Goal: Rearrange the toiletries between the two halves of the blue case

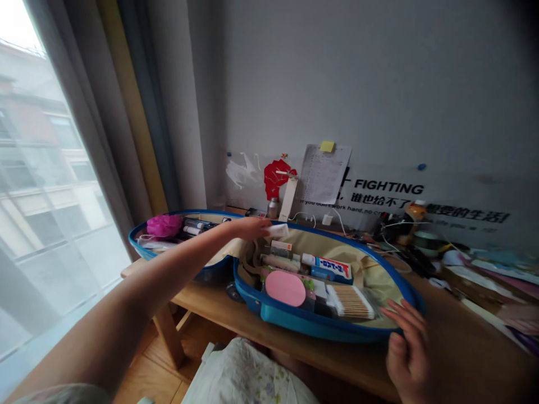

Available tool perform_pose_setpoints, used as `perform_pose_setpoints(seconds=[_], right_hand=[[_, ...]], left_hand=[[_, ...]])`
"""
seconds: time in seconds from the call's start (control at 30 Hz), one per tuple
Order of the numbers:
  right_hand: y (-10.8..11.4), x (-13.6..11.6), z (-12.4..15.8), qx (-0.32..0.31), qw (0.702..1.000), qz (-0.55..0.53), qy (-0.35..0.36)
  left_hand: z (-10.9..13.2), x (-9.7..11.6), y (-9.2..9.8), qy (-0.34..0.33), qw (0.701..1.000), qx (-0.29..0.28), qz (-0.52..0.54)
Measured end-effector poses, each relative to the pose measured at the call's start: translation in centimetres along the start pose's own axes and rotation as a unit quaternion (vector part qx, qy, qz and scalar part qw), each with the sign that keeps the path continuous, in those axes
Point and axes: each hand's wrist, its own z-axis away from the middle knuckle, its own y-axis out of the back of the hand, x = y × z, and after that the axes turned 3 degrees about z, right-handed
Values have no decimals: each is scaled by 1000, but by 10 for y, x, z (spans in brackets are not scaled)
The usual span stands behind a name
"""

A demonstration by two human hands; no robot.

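Observation:
My left hand (251, 228) reaches over the hinge side of an open blue suitcase (309, 330), closed on a small white tube or packet (278, 230); its exact kind is unclear. At the suitcase's near right rim, my right hand (407, 343) rests with fingers apart, holding nothing. Beside it lies a pack of cotton swabs (352, 302). The same half contains a pink oval lid or case (285, 289), a toothpaste box (330, 266) and a small box (281, 247). In the left half sit a magenta bath puff (164, 225) and several dark and white tubes (194, 227), partly behind my forearm.
The suitcase stands on a wooden desk (455, 348) against a grey wall. Behind it are a white upright lamp (288, 197), a small jar (273, 207) and white cables. Bottles (415, 216), papers and clutter fill the right side. A curtained window is on the left.

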Motion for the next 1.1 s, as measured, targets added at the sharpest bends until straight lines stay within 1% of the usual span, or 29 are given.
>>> perform_pose_setpoints(seconds=[0.07, 0.17, 0.27, 0.37, 0.5, 0.63, 0.83, 1.1], right_hand=[[0, 0, 0, 3, 1000, -5, -3], [0, 0, 2, -1, 1000, -5, -9], [1, 1, 3, -10, 1000, -3, -12], [0, 1, 3, -8, 1000, -4, -10], [0, 1, 2, -5, 1000, -1, 0], [1, 0, 0, -10, 1000, 3, 0], [2, -1, 0, -12, 1000, 3, 1], [1, 2, 3, -5, 1000, 5, 1]], left_hand=[[-9, 14, -13, -18, 1000, -20, 7], [-17, 24, -26, -21, 999, -28, 22], [-22, 25, -29, -14, 999, -23, 38], [-23, 21, -31, -12, 998, -35, 43], [-24, 19, -40, -18, 996, -81, 29], [-28, 22, -50, -33, 991, -127, 14], [-28, 23, -50, -46, 990, -134, 16], [-28, 23, -51, -40, 992, -116, 21]])
